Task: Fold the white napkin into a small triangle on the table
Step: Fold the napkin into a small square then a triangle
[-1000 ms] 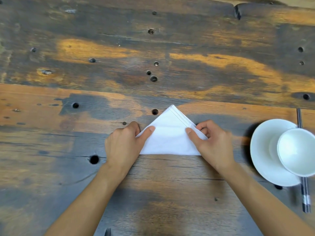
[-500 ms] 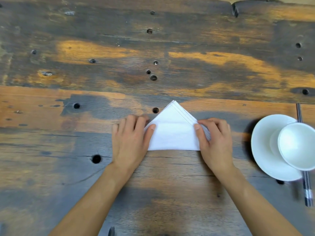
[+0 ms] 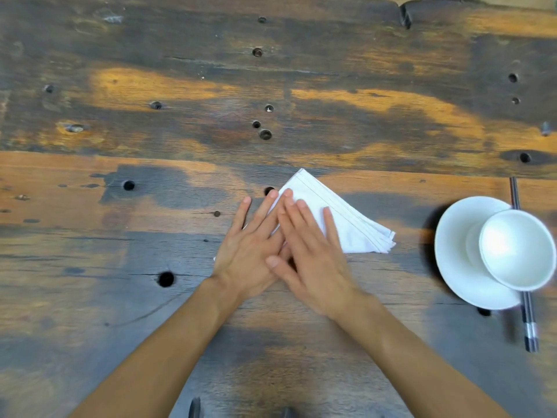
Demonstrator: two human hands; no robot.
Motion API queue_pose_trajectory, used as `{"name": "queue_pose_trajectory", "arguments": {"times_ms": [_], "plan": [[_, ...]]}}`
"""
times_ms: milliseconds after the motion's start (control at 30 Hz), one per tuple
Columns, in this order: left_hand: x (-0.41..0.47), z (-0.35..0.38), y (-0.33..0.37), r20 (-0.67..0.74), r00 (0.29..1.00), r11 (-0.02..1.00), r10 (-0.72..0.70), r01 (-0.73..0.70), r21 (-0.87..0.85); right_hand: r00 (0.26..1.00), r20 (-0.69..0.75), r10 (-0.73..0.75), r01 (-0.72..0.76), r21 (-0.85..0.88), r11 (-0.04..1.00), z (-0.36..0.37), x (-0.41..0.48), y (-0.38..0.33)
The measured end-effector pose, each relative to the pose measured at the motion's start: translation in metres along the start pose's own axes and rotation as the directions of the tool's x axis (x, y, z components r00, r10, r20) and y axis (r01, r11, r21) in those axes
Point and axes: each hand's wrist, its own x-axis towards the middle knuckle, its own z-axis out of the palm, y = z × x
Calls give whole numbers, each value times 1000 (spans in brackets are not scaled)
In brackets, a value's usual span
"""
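The white napkin [image 3: 346,220] lies folded as a triangle on the worn wooden table [image 3: 180,131], its apex pointing away from me and its layered edges showing along the right slope. My left hand [image 3: 251,245] lies flat, palm down, over the napkin's left corner. My right hand [image 3: 310,251] also lies flat with fingers spread, resting on the napkin's middle and partly overlapping the left hand. The napkin's left part is hidden under both hands. Its right corner sticks out free.
A white saucer [image 3: 455,254] sits at the right with a white bowl [image 3: 518,251] resting on it. Dark chopsticks [image 3: 529,324] run under the saucer, pointing away from me. The table has several round holes, one close to my left fingertips.
Both hands left the napkin's side edges and came together, flattened, over its left and middle part. The right corner is now uncovered.
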Motion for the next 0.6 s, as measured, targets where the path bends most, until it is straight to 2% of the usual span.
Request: {"name": "queue_pose_trajectory", "arguments": {"times_ms": [67, 200, 433, 500, 600], "plan": [[0, 0, -1, 5, 1000, 1000, -5, 5, 11, 997, 68, 35, -27, -104, 994, 6, -6, 4], [1, -3, 0, -22, 999, 1000, -27, 27, -2, 992, 52, 111, -95, -241, 966, -5, -22, 45], [-1, -4, -2, 0, 1000, 1000, -18, 18, 5, 986, 2, 167, -159, -295, 942, -12, -40, 73], [-11, -4, -10, 15, 996, 996, -88, 89, -14, 985, 12, 171, -160, -292, 943, -12, -39, 72], [-35, -4, -35, 24, 955, 953, -296, 297, -56, 984, 39, 173, -155, -284, 946, -12, -39, 72]]}}
